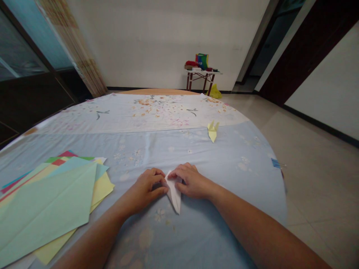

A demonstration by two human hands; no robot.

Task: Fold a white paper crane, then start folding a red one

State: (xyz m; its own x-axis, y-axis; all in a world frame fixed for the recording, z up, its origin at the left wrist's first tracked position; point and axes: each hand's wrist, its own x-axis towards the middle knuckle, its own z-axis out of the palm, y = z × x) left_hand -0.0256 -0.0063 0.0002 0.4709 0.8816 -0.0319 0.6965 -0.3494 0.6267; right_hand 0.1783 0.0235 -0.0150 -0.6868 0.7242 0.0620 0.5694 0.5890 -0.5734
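Observation:
A narrow piece of folded white paper (175, 197) lies on the blue flowered cloth, its pointed end toward me. My left hand (152, 186) pinches its left edge between thumb and fingers. From the other side, my right hand (191, 181) closes on the paper's upper right part, fingertips over the top and thumb on the right edge. The fingers hide some of the upper folds. Farther off to the right sits a folded yellow paper figure (213, 131) with two upright points, apart from both hands.
Sheets of coloured paper (56, 205) are stacked at the left, pale green on top. A blue clip (276, 163) grips the cloth at the right table edge. By the wall stands a small folding table (202, 71) with items on it, a yellow bag (214, 92) beneath.

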